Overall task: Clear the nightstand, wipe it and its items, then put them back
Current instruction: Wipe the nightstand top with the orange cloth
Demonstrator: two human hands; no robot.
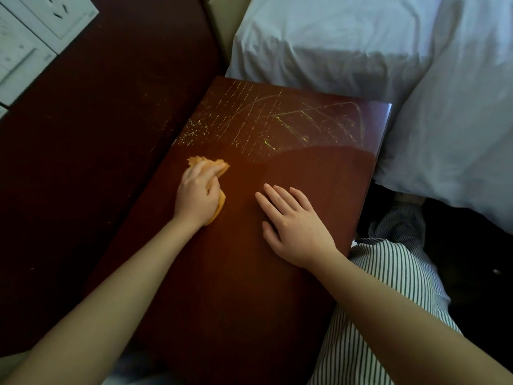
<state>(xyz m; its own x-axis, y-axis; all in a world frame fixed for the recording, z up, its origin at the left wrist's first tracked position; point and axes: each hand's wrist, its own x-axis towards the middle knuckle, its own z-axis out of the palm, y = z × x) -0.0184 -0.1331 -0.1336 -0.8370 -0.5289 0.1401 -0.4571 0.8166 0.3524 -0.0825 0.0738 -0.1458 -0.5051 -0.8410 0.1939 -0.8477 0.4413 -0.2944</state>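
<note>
Nightstand [305, 173] long axis running away toward pillow [333, 43], left hand [195, 195] gripping orange cloth [219, 165], right hand [294, 226] resting flat

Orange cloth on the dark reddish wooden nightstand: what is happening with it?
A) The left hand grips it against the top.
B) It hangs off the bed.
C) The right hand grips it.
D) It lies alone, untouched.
A: the left hand curls round the orange cloth on the dark reddish wooden nightstand top, while the right hand lies flat, holding nothing.
</note>
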